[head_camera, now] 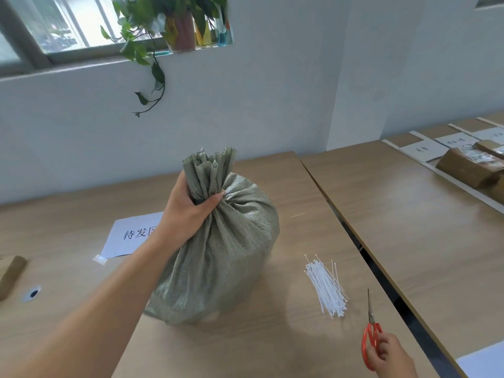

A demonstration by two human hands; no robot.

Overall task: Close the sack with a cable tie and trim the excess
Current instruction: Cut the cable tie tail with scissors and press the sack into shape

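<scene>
- A printed paper sheet [128, 236] is seen taped on the wooden desk [272, 350] below a window [68, 23].
- The green sack [218, 255] is stood mid-desk, its gathered neck clamped by the left hand [188, 211].
- White cable ties [327, 287] are piled just right of it.
- Red-handled scissors [370, 339] are gripped by the right hand [390, 358] near the desk's edge.

Paper sign [128, 236] text partly behind left hand [188, 211], right hand [392, 357] cut by bottom edge, its fingertips hidden in scissors [371, 334] loops, labels far right too small to read
</scene>
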